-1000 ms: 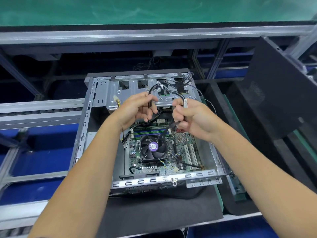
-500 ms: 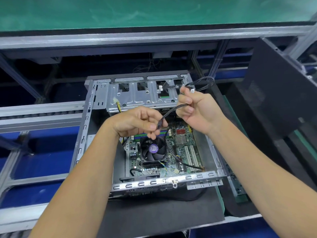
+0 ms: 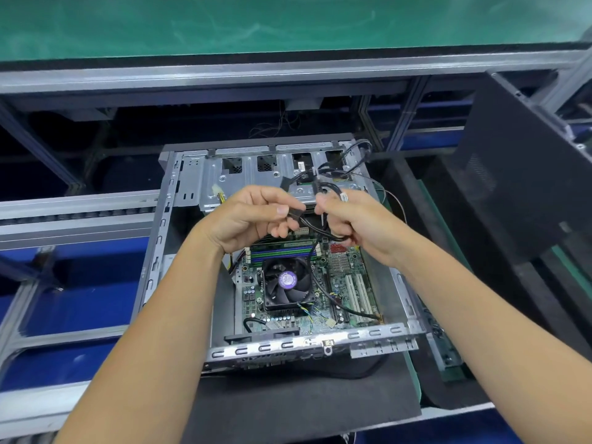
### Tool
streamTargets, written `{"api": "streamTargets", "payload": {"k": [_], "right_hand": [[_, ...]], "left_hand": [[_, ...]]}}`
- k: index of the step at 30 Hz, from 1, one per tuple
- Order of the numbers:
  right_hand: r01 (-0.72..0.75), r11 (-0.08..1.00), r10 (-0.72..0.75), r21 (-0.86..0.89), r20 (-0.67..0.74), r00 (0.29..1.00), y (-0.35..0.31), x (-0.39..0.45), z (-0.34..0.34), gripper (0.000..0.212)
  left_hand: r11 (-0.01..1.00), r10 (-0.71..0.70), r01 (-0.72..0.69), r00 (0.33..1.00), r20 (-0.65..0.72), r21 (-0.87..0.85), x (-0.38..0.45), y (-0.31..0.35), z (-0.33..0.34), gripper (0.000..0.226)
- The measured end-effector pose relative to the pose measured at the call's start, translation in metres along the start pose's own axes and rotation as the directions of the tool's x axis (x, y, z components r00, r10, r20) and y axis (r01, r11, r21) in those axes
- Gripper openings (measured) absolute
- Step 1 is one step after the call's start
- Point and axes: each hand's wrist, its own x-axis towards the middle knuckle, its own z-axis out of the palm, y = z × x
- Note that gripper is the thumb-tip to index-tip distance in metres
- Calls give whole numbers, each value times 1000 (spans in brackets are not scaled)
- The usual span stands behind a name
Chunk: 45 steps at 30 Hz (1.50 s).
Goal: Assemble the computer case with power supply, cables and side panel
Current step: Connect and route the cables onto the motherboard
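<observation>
Assembly line station: grey aluminium framing, green mat above. Black foam-covered surface (image 3: 304,408) carries open grey steel computer case (image 3: 153,261), motherboard with black fan (image 3: 287,282) inside. Left hand (image 3: 246,219) pinches black cable connector (image 3: 293,214); right hand (image 3: 352,224) grips looped black cables (image 3: 333,187), ends hidden. Black side panel (image 3: 525,161) right, cropped.

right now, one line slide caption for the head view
Both hands, left and right, hold black cables above the open computer case.

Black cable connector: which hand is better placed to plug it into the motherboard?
Left. The left hand pinches the black cable connector above the motherboard; the right hand only holds the cable loops.
</observation>
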Motion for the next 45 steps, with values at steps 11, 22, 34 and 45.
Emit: {"api": "streamTargets", "payload": {"k": [11, 22, 34, 45], "right_hand": [[48, 997, -49, 56, 21, 999, -7, 12, 10, 23], [42, 999, -43, -8, -168, 985, -17, 29, 9, 8], [28, 959, -49, -282, -69, 996, -41, 9, -19, 41], [264, 381, 317, -886, 393, 863, -10, -3, -2, 18]], "left_hand": [[998, 32, -25, 987, -157, 50, 9, -9, -2, 20], [839, 202, -8, 933, -297, 544, 19, -15, 12, 21], [36, -38, 362, 932, -361, 931, 33, -46, 3, 9], [215, -96, 541, 840, -534, 813, 65, -67, 6, 41]]}}
